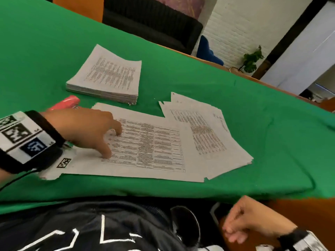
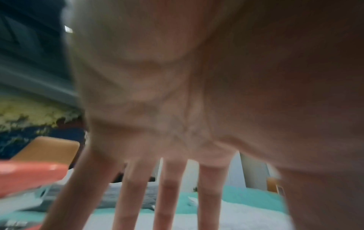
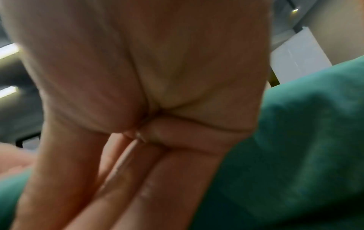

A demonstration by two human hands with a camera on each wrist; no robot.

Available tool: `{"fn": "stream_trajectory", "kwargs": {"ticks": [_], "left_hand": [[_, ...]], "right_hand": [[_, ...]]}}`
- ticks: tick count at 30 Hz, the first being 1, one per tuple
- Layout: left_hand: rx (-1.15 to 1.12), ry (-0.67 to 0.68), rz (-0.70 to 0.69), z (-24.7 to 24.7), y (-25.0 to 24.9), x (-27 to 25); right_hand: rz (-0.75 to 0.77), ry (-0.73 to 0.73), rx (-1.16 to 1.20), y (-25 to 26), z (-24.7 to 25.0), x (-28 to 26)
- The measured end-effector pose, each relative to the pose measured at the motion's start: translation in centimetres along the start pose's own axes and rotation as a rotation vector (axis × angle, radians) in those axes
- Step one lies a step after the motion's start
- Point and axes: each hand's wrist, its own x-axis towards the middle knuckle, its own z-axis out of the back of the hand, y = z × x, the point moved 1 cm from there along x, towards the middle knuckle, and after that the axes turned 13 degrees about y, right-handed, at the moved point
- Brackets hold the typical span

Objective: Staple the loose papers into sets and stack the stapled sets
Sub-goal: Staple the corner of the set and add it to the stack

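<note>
A printed paper set (image 1: pixel 145 147) lies in front of me on the green tablecloth. My left hand (image 1: pixel 101 140) rests on its left part with spread, straight fingers (image 2: pixel 133 202) pressing down. A red stapler (image 1: pixel 67 103) (image 2: pixel 29 175) lies just behind that hand, partly hidden by it. To the right, a fanned pile of loose papers (image 1: pixel 208 134) overlaps the set. A neat thick stack of papers (image 1: pixel 107 77) sits farther back. My right hand (image 1: pixel 241 223) hangs below the table's near edge by my lap, fingers (image 3: pixel 177 186) relaxed and holding nothing.
The green cloth (image 1: pixel 272 142) covers the whole table, with bare cloth to the right and far left. A black sofa (image 1: pixel 154 20), a blue object (image 1: pixel 206 49) and a potted plant (image 1: pixel 252 60) stand beyond the far edge. My dark jacket (image 1: pixel 90 229) fills the foreground.
</note>
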Motion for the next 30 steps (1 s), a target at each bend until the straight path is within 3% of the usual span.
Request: {"fn": "stream_trajectory", "kwargs": {"ticks": [2, 7, 11, 14, 17, 22, 28, 30], "left_hand": [[0.016, 0.045, -0.016, -0.2, 0.0, 0.6], [0.091, 0.033, -0.016, -0.4, 0.1, 1.6], [0.101, 0.016, -0.022, -0.4, 0.3, 1.7], [0.097, 0.01, -0.018, -0.5, 0.3, 1.8], [0.104, 0.002, -0.023, -0.6, 0.3, 1.8], [0.083, -0.013, -0.028, -0.8, 0.3, 1.4], [0.062, -0.047, -0.034, -0.6, 0.2, 1.0], [0.034, -0.072, -0.032, -0.8, 0.2, 0.7]], "right_hand": [[-0.058, 0.015, -0.017, -1.9, -0.4, 1.9], [-0.164, -0.112, -0.018, -6.3, -0.1, 9.4], [-0.302, -0.148, -0.178, -8.5, 0.2, 14.1], [-0.404, -0.077, -0.316, -8.6, 0.0, 15.1], [-0.389, -0.052, -0.418, -7.8, -0.3, 14.5], [-0.271, 0.032, -0.425, -2.8, -1.1, 8.9], [0.134, 0.45, -0.351, 11.1, -2.4, -1.8], [0.342, 0.451, -0.325, 15.5, -1.8, -3.1]]}}
